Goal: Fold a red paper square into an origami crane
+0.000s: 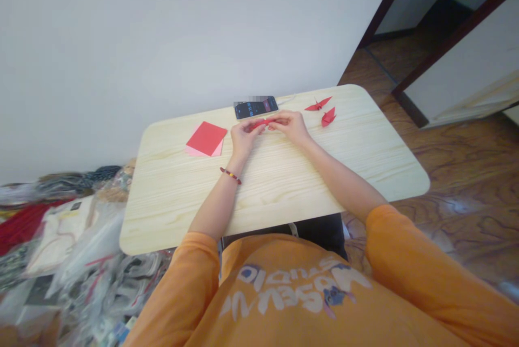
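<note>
Both my hands meet near the far edge of the pale wooden table [284,190], pinching a narrow folded strip of red origami paper [261,124] between them. My left hand [244,139], with a beaded bracelet [231,175] on its wrist, grips the strip's left end. My right hand [290,127] holds the other end. Left of my left hand lies a square red sheet [206,138] on pink paper [205,151]. Beyond my right hand are a red origami crane [318,104] and a smaller folded red paper piece [328,117].
A black smartphone [256,107] lies at the table's far edge, just beyond my hands, its screen lit. A white wall [162,49] rises behind the table. Plastic bags and fabric [81,239] are piled on the left. A wood-patterned floor [458,174] and door frame lie right.
</note>
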### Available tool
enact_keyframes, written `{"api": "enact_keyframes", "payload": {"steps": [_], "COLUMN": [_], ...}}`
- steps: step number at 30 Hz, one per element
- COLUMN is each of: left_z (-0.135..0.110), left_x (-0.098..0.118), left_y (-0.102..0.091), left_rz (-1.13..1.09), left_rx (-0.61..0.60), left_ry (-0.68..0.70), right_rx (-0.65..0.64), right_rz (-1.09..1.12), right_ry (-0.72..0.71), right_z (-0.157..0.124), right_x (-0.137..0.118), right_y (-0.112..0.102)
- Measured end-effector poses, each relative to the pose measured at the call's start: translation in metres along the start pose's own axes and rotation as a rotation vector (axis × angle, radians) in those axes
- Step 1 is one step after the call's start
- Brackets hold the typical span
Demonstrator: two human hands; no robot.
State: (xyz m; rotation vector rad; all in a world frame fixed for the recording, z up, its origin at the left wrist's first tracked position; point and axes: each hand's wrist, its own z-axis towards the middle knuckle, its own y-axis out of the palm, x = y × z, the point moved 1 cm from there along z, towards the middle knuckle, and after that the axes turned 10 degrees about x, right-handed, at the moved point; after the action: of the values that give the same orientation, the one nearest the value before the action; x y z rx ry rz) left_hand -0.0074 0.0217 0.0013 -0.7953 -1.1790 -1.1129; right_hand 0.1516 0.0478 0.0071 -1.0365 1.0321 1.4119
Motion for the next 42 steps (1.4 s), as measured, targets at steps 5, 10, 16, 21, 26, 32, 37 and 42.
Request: {"api": "enact_keyframes", "payload": {"steps": [5, 10, 16, 21, 26, 32, 37, 42], "left_z": [-0.0003, -0.0010, -0.0011, -0.0004, 0.0006, 0.0008, 0.0006, 0.0005], "left_x": [-0.0020, 0.0004, 0.0044, 0.0045, 0.0043, 0.0048, 0.0052, 0.0072], "left_y": [-0.0002, -0.0013, -0.0004, 0.0006, 0.0011, 0.0010, 0.0010, 0.0011], "left_rz": [0.029, 0.039, 0.049, 0.015, -0.005, -0.017, -0.023, -0.007], "left_rx": [0.044, 0.015, -0.005, 0.014, 0.016, 0.005, 0.006, 0.002], "left_ry": [0.054, 0.080, 0.080, 0.010, -0.013, -0.009, -0.011, -0.020], "right_rx": [-0.020, -0.022, -0.009, 0.012, 0.028, 0.042, 0.050, 0.034], "right_rz": [-0.051, -0.035, -0.033, 0.028, 0.063, 0.042, 0.037, 0.023], "right_ry": [-0.062, -0.071, -0.018, 0.055, 0.081, 0.072, 0.065, 0.076], "right_z": [0.0004, -0.0003, -0.0008, -0.0005, -0.0001, 0.0005, 0.0009, 0.0011], "right_x": [-0.0003, -0.0024, -0.0046, -0.0044, -0.0050, -0.0042, -0.0047, -0.0062], "right_y": [-0.0002, 0.0002, 0.0015, 0.0029, 0.0037, 0.0025, 0.0019, 0.0014]}}
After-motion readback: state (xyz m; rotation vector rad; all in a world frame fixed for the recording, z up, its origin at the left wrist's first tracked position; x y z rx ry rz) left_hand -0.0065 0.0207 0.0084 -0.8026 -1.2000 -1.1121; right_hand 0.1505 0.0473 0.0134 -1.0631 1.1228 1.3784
